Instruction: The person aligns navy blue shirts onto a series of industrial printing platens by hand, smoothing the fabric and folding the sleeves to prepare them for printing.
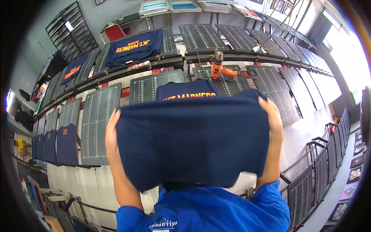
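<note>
A dark navy shirt (193, 139) is stretched wide in front of me, its lower edge hanging close to my chest. My left hand (112, 125) grips its upper left corner, and my right hand (270, 112) grips the upper right corner; both are closed on the cloth. Just beyond it, a printed navy shirt panel (187, 89) with orange-red lettering lies on a gridded printing board, partly hidden by the raised cloth. An orange heat gun (221, 69) sits past that panel, to the right, its nozzle upward.
Navy printed shirts lie stacked (135, 46) on the far rack at left. More printed panels (66, 139) cover boards on the near left. Gridded boards (101, 120) run in rows along metal rails. Cables (280, 38) hang at the upper right. Other people are at the far left.
</note>
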{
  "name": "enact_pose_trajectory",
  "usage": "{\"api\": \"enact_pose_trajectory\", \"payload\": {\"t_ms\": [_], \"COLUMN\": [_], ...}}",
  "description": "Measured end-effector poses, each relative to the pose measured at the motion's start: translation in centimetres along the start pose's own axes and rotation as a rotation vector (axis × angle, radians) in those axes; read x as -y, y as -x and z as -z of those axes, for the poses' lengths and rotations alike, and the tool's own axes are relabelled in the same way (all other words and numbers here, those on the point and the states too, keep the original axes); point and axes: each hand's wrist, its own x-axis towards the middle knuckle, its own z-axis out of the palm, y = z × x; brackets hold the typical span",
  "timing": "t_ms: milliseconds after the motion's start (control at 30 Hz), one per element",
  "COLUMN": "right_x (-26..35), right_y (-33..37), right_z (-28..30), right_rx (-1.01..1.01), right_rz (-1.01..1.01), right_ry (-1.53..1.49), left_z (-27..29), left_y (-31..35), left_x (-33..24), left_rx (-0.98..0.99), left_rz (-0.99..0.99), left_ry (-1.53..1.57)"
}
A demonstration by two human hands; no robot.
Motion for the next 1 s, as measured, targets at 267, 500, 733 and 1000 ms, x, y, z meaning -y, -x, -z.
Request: {"api": "enact_pose_trajectory", "payload": {"t_ms": [267,500,733,1000], "right_x": [4.9,4.4,-14.2,-27.7], "right_y": [-15.9,-6.0,-3.4,2.1], "right_z": [1.2,2.8,10.3,13.9], "right_rx": [0.226,-0.035,-0.156,-0.118], "right_rz": [0.055,0.150,-0.194,-0.388], "right_ry": [-0.405,-0.155,-0.045,-0.062], "left_z": [-3.8,-3.7,8.3,20.5], "left_y": [-16.5,-3.8,0.2,0.9], "left_x": [-6.3,-6.3,9.7,24.5], "left_rx": [0.218,0.149,0.005,-0.204], "left_rz": [-0.347,-0.458,-0.237,0.020], "left_ry": [-0.011,-0.248,-0.397,-0.742]}}
